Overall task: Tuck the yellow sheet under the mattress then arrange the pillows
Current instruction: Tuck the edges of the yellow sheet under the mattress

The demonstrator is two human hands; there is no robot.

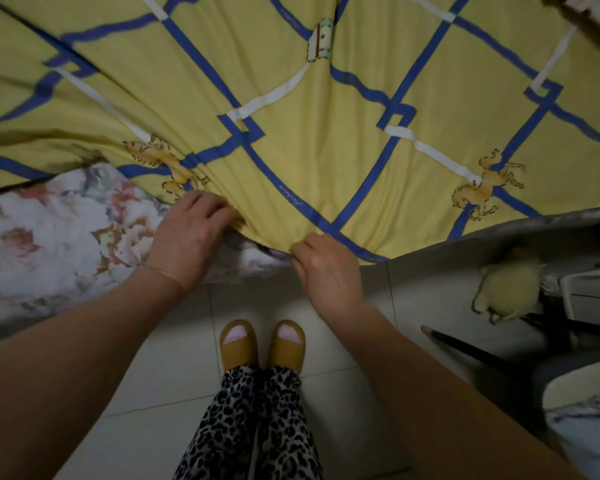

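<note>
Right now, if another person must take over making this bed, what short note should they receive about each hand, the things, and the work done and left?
Left hand: fingers curled on the yellow sheet at its near edge, gathering it.
Right hand: pinches the same edge just beside it.
The sheet is spread over the bed; its edge hangs loose here, and the floral mattress shows uncovered at the left.
Done: sheet laid out.
Left: tuck this edge under the mattress, then arrange the pillows, which are not in view.

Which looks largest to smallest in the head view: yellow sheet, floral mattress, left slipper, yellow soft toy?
1. yellow sheet
2. floral mattress
3. yellow soft toy
4. left slipper
The last two look close; unsure.
</note>
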